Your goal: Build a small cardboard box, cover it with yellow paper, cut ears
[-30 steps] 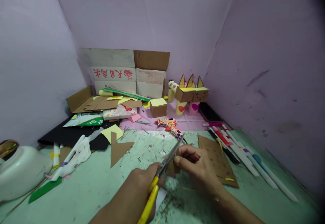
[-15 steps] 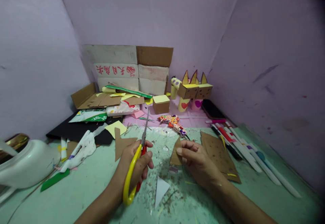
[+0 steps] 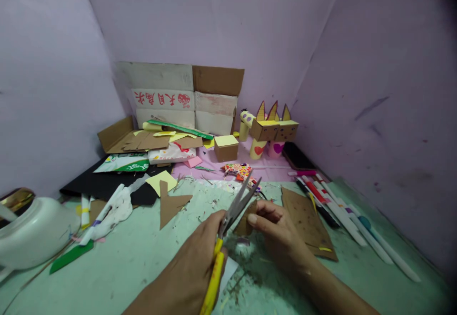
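Observation:
Scissors (image 3: pixel 232 210) with yellow handles are in my left hand (image 3: pixel 200 253), their blades parted and pointing up and right. Between the thumb and fingers of my right hand (image 3: pixel 276 227) is a small brown cardboard piece (image 3: pixel 244 224). The blades lie close by its upper left edge; whether they touch it I cannot tell. Below, a white paper triangle (image 3: pixel 229 272) lies partly behind the scissors and my left hand. Left of my hands, an angular cardboard offcut (image 3: pixel 171 204) rests on the green surface, beside a yellow paper sheet (image 3: pixel 157 181).
A flat cardboard sheet (image 3: pixel 307 224) and several markers (image 3: pixel 346 219) lie at right. Behind stand a small box (image 3: pixel 226 150) and box-headed figures (image 3: pixel 264 129). Cardboard scraps (image 3: pixel 143 141) pile up at back left. A white teapot (image 3: pixel 39 234) and a green strip (image 3: pixel 71 258) are at left.
My left hand has moved right with the scissors, bringing them beside the cardboard piece, and the blades have opened. The piece in my right hand has tilted.

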Demonstrator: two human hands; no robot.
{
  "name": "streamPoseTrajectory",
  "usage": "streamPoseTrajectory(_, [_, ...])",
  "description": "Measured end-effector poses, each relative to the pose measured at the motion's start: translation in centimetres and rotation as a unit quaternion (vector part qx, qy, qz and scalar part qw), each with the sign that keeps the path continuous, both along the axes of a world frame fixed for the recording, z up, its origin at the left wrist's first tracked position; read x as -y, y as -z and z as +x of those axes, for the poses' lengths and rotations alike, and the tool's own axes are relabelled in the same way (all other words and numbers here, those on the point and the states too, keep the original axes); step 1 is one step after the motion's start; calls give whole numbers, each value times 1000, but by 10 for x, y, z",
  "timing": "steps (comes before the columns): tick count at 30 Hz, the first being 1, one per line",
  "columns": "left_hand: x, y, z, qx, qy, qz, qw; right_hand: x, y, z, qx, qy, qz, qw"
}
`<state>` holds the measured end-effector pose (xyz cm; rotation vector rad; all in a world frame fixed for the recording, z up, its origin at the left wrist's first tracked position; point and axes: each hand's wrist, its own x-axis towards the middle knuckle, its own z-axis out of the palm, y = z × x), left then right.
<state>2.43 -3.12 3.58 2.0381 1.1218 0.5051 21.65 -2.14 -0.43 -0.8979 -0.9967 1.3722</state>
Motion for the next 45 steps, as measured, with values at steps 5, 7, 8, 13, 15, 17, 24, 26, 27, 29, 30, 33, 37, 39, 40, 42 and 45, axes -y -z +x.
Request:
streamPoseTrajectory(5, [-2, 9, 3, -67, -1, 95, 993, 3, 1, 3, 53, 31, 31, 998])
streamPoseTrajectory(7, [-2, 9, 6, -127, 9, 68, 990, 3, 0, 4, 75, 46, 36, 995])
streamPoseTrajectory(8, [-1, 8, 7, -153, 13, 54, 987, 3, -1, 4, 85, 52, 39, 994])
streamPoseTrajectory(13, [3, 13, 10, -168, 4, 70, 983, 5, -6, 2, 112, 58, 49, 991])
streamPoseTrajectory(15, [4, 14, 10, -162, -1, 83, 983, 5, -7, 2, 111, 50, 52, 991])
streamPoseTrajectory(17, [4, 12, 10, -171, 3, 76, 982, 6, -6, 2, 109, 43, 56, 992])
streamPoseTrajectory(24, [4, 1, 14, -253, 35, 47, 966, 9, -3, 5, 117, 38, 69, 990])
streamPoseTrajectory(26, [4, 2, 14, -262, 45, 50, 963, 10, -2, 5, 115, 35, 70, 990])
streamPoseTrajectory(27, [5, 2, 14, -266, 47, 52, 962, 11, -1, 5, 113, 33, 71, 991])
streamPoseTrajectory(29, [5, 3, 13, -276, 47, 55, 959, 11, 1, 5, 103, 36, 69, 992])
streamPoseTrajectory(30, [6, 4, 13, -281, 47, 57, 957, 11, 2, 5, 98, 41, 68, 992])
streamPoseTrajectory(33, [6, 7, 13, -287, 47, 67, 954, 12, 2, 4, 92, 50, 64, 992])
streamPoseTrajectory(37, [7, 11, 13, -257, 43, 82, 962, 11, -1, 3, 101, 55, 63, 991])
streamPoseTrajectory(39, [6, 12, 12, -206, 36, 81, 975, 10, -2, 2, 94, 56, 59, 992])
streamPoseTrajectory(40, [5, 12, 11, -169, 34, 79, 982, 8, -2, 2, 80, 57, 51, 994])
streamPoseTrajectory(42, [1, 12, 8, -78, 4, 77, 994, 4, -3, 0, 31, 54, 20, 998])
streamPoseTrajectory(45, [-9, 9, 2, 79, -113, 28, 990, -3, -3, -4, -51, 37, -67, 996])
